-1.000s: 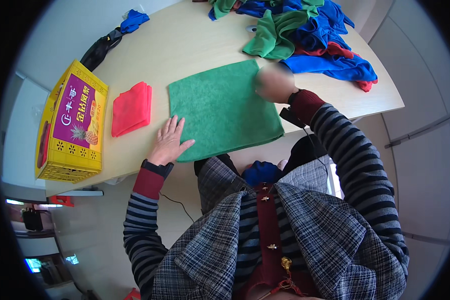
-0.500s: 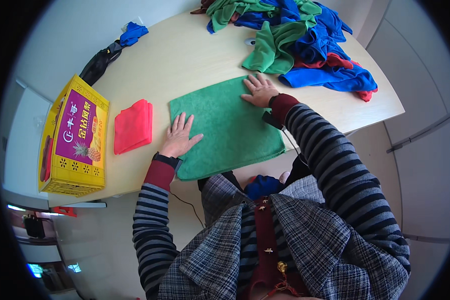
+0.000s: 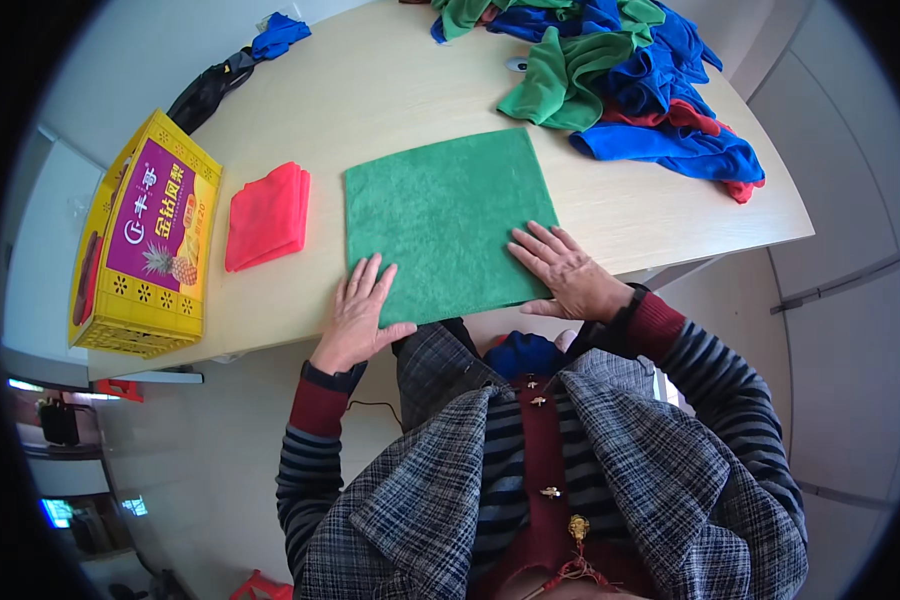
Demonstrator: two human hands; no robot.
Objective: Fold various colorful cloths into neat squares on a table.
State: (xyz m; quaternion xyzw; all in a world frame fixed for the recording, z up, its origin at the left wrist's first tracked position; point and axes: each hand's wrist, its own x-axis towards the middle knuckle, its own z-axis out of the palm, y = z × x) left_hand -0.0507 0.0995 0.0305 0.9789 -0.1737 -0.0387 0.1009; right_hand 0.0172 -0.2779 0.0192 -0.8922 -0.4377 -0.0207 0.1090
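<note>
A green cloth (image 3: 450, 215) lies spread flat on the pale wooden table (image 3: 400, 75), its near side at the front edge. My left hand (image 3: 358, 318) rests at the cloth's near left corner, fingers spread and pointing away from me. At the near right corner my right hand (image 3: 570, 275) lies with its fingers stretched over the cloth's edge. Neither hand grips anything. To the left of the green cloth is a folded red cloth (image 3: 268, 218).
A yellow plastic crate (image 3: 160, 240) with a purple label stands at the table's left end. Behind it lies a black item (image 3: 213, 92) beside a small blue cloth (image 3: 280, 37). Crumpled blue cloths (image 3: 670, 150), green cloths (image 3: 560, 85) and red ones pile up at the far right.
My right hand has come from the cloth's far right corner down to its near right corner. My left hand has slid nearer to me. The green cloth lies flatter and straighter.
</note>
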